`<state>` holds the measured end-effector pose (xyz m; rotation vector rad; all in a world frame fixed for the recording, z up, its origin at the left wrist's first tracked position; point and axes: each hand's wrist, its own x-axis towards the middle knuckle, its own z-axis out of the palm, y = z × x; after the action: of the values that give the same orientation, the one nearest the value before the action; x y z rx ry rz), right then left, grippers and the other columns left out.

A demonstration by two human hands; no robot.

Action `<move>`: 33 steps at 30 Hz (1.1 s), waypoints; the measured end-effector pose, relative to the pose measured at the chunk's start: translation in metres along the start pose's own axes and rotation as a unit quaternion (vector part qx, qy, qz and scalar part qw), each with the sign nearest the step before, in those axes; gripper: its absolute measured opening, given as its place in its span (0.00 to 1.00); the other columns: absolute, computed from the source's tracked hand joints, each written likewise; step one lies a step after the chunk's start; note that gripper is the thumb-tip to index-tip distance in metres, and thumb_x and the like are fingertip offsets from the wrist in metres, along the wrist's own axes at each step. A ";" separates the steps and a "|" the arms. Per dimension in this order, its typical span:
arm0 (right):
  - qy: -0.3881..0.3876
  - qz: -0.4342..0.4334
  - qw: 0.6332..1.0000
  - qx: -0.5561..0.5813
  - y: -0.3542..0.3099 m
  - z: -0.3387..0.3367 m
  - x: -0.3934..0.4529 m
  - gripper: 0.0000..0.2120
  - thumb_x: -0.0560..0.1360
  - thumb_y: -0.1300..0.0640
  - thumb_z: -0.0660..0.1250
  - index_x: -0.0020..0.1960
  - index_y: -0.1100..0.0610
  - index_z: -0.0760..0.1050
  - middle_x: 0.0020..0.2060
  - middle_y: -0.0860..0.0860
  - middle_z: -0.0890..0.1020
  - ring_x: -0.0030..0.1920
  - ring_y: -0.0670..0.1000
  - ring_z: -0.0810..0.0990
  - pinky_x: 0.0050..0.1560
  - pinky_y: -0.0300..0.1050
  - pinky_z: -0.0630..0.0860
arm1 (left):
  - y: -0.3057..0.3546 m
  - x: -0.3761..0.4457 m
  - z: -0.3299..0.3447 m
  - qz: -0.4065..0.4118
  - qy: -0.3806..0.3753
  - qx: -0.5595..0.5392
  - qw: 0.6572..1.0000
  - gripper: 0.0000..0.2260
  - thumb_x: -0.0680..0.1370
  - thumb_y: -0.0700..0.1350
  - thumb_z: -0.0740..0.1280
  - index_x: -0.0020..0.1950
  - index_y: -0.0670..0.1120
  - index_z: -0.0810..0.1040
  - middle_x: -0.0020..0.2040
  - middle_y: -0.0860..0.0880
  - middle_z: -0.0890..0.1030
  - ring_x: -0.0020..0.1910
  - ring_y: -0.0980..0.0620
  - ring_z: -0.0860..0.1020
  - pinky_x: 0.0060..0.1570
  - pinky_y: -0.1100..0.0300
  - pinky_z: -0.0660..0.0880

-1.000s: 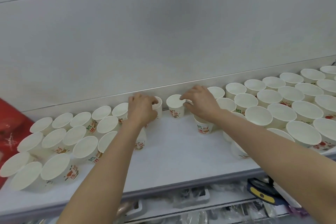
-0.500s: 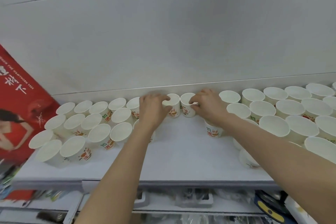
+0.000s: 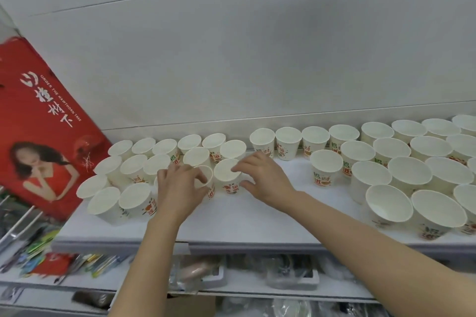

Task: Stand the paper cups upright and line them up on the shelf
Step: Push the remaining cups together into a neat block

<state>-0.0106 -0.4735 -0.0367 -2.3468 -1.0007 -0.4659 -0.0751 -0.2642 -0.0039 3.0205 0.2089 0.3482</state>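
Many white paper cups with red and green print stand upright on a white shelf (image 3: 257, 221). One cluster (image 3: 134, 167) fills the left part, another (image 3: 412, 162) the right. My left hand (image 3: 180, 188) grips a tilted cup (image 3: 207, 177) at the left cluster's right edge, fingers curled over its rim. Right beside it stands another cup (image 3: 228, 175). My right hand (image 3: 262, 177) holds that one, fingertips on its rim and thumb by its base.
A red poster (image 3: 43, 123) with a pictured person leans at the shelf's left end. A grey wall rises right behind the back row. Below the front edge a lower shelf (image 3: 231, 273) holds packets and wrapped goods. Bare shelf surface lies between the two clusters.
Both hands have come forward from the back row to the second row at the left cluster's edge. The view has swung left, bringing more of the poster into sight.
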 end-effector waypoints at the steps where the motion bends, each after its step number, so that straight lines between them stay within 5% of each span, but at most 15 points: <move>1: 0.001 -0.007 1.000 -0.010 -0.005 0.004 0.002 0.15 0.65 0.60 0.75 0.52 0.55 0.81 0.47 0.49 0.82 0.51 0.55 0.75 0.52 0.43 0.67 | -0.002 0.001 0.000 0.011 0.002 0.005 1.000 0.04 0.73 0.54 0.71 0.46 0.58 0.80 0.50 0.57 0.81 0.57 0.51 0.72 0.52 0.55 0.58; 7: 0.008 0.010 0.998 -0.057 -0.021 0.006 0.003 0.03 0.64 0.59 0.74 0.37 0.54 0.81 0.31 0.47 0.80 0.41 0.55 0.75 0.43 0.50 0.73 | -0.003 0.001 0.000 0.100 0.026 -0.047 0.994 0.01 0.73 0.51 0.72 0.43 0.57 0.82 0.43 0.59 0.82 0.50 0.53 0.75 0.48 0.56 0.58; 16: 0.065 0.167 0.973 -0.144 0.014 -0.051 -0.039 0.08 0.63 0.58 0.79 0.37 0.52 0.81 0.31 0.46 0.80 0.40 0.55 0.76 0.43 0.49 0.67 | 0.063 0.023 0.019 0.217 0.031 -0.130 0.967 0.04 0.76 0.53 0.69 0.47 0.56 0.82 0.44 0.58 0.83 0.49 0.53 0.74 0.51 0.55 0.61; 24: 0.049 0.184 0.968 -0.163 0.033 -0.046 -0.046 0.08 0.61 0.59 0.79 0.37 0.51 0.82 0.31 0.45 0.82 0.40 0.55 0.76 0.44 0.49 0.66 | 0.094 0.047 0.038 0.219 0.011 -0.119 0.968 0.04 0.76 0.52 0.69 0.47 0.54 0.82 0.45 0.56 0.83 0.50 0.50 0.75 0.52 0.55 0.61; 29: 0.114 0.157 0.972 -0.136 0.048 -0.061 -0.038 0.11 0.70 0.44 0.69 0.46 0.50 0.83 0.38 0.42 0.83 0.44 0.50 0.74 0.48 0.47 0.64 | 0.089 0.059 0.030 0.228 0.037 -0.187 0.955 0.11 0.74 0.57 0.70 0.53 0.56 0.83 0.49 0.58 0.83 0.52 0.52 0.76 0.55 0.54 0.66; 33: 0.087 0.212 0.955 -0.189 0.079 -0.100 -0.019 0.05 0.72 0.54 0.70 0.47 0.51 0.83 0.41 0.47 0.84 0.48 0.56 0.74 0.49 0.48 0.62 | 0.112 0.091 0.013 0.227 0.054 -0.153 0.960 0.08 0.76 0.52 0.69 0.53 0.56 0.84 0.50 0.55 0.84 0.53 0.49 0.76 0.55 0.53 0.69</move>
<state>0.0258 -0.5896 0.0056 -2.6993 -0.3235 -0.7239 0.0293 -0.3621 0.0156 2.7121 -0.4963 0.5244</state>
